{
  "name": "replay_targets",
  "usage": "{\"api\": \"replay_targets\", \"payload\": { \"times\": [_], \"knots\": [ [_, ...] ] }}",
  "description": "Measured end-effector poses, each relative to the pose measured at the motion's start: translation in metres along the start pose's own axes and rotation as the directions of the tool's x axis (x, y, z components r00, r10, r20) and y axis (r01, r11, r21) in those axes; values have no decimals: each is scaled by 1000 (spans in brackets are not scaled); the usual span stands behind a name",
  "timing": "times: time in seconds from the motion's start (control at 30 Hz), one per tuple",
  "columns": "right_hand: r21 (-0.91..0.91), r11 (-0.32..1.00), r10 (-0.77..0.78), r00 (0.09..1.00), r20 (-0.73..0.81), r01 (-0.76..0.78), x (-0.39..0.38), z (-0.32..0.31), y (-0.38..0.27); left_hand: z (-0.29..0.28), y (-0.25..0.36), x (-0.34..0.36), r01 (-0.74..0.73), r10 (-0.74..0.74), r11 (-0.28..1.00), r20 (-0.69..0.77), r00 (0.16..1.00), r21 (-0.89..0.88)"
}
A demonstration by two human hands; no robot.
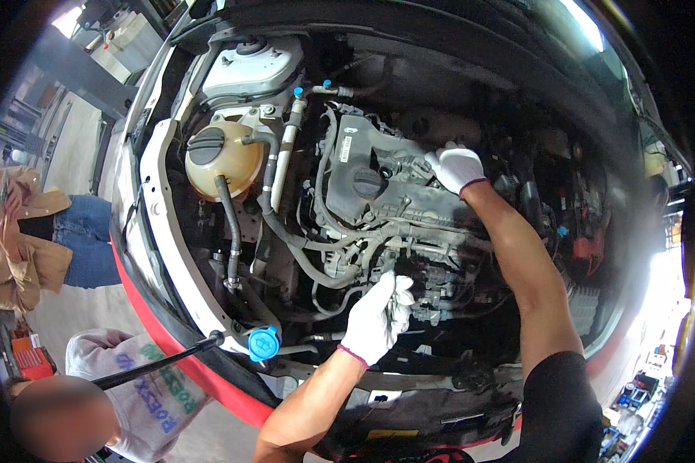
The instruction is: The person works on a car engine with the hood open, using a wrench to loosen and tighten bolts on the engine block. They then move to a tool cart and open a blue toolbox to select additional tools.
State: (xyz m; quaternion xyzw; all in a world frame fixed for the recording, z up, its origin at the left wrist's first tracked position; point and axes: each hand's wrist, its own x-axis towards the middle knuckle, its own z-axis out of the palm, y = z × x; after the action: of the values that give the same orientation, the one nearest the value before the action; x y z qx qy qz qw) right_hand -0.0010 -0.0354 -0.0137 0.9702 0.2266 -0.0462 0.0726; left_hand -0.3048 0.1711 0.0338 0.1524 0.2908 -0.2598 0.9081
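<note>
My left hand (378,318), in a white glove with a dark red cuff, is over the near side of the engine. Its fingers are curled around a small greyish thing whose kind I cannot make out. Farther off, my right hand (457,167), gloved the same way, rests at the right part of the grey engine cover (357,174). Its fingers reach left and forward, somewhat apart, with some tips hidden. A dark round oil filler cap (369,184) sits on the cover, left of that hand. Hoses (309,241) and wiring run between the hands.
At the left stand a yellowish coolant tank (222,166) and a blue washer cap (263,343). A black prop rod (162,360) crosses the red fender edge (162,328). Two other people are beyond it, one in a grey sweatshirt (150,382), one in jeans (93,241).
</note>
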Motion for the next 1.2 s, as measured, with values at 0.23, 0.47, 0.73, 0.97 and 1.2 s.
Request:
{"api": "replay_targets", "payload": {
  "times": [0.23,0.47,0.73,0.97,1.2],
  "knots": [
    [105,989,100,994,42,-104,-13,-16,-5,2,1,-3,-19,19,1000,-11,1000,-2],
    [156,986,64,996,-65,-53,-15,-9,-6,1,3,-4,-6,6,1000,-23,1000,-3],
    [81,996,52,996,-77,-46,-10,0,0,0,0,-3,0,0,1000,11,1000,-4],
    [26,992,127,991,-52,-126,-9,-6,-3,-1,-1,-2,-8,9,1000,38,999,-8],
    [201,976,111,987,-116,-86,-22,-9,2,0,1,-5,-16,16,1000,37,999,-19]
  ]
}}
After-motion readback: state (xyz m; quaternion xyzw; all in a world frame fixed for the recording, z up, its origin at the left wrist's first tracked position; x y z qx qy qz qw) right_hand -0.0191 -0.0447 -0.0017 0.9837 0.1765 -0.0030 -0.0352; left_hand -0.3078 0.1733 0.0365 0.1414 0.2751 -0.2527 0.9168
